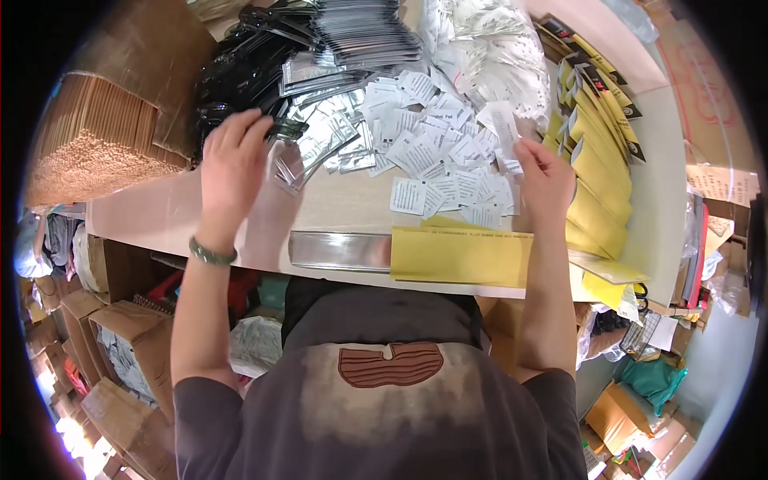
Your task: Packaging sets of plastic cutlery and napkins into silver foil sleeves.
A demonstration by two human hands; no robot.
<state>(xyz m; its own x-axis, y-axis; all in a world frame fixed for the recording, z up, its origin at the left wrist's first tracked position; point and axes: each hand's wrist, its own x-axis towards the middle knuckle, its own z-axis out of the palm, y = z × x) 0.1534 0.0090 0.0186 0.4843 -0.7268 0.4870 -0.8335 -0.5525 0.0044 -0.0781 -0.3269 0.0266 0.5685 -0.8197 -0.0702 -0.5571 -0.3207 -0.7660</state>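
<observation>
My left hand (234, 156), with a green bangle at its wrist, is at the edge of a heap of black glossy packets (240, 68). Its curled fingers close on a small black glossy item (290, 129) above scattered silver foil sachets (324, 136). Between thumb and fingers, my right hand (547, 178) pinches a white flat packet (504, 130). Many small white printed sachets (436, 148) lie between the hands. At the table's near edge, a yellow printed sleeve (460, 258) lies against a shiny metal channel (340, 251), partly under my right forearm.
Stacked silver-edged packets (364, 36) and a pile of white packets (496, 60) are at the back. Yellow sleeves (596, 176) fan along the right side. An open carton of brown cardboard sheets (96, 144) stands at left. Cardboard boxes (132, 336) crowd below the table (160, 216).
</observation>
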